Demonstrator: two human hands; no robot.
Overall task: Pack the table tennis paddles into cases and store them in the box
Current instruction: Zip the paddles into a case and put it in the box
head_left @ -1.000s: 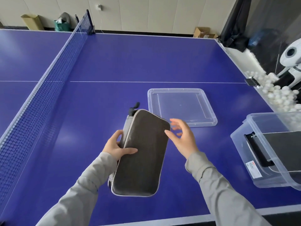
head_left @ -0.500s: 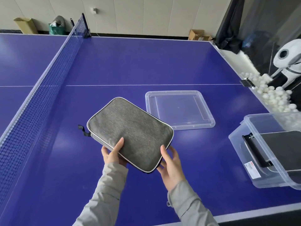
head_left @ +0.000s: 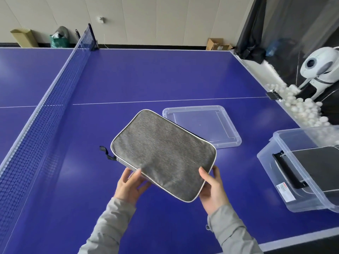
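A grey rectangular paddle case [head_left: 163, 154] with a pale edge trim and a black zip pull at its left corner is held flat above the blue table [head_left: 146, 77]. My left hand [head_left: 129, 186] grips its near left edge, thumb on top. My right hand [head_left: 212, 187] grips the near right corner, thumb on top and fingers underneath. The clear plastic box [head_left: 286, 191] stands to the right by the table's edge. Inside it lies a dark case [head_left: 317, 162] with a black handle. No bare paddle is visible.
The box's clear lid [head_left: 227, 125] lies flat on the table just behind the held case. The net [head_left: 47, 99] runs along the left. White balls [head_left: 300, 109] fill a tray off the right edge, beside a white ball machine [head_left: 321, 68].
The case went from upright on its edge in my left hand to lying flat, gripped by both hands. Since half a second ago it has shifted slightly to the right.
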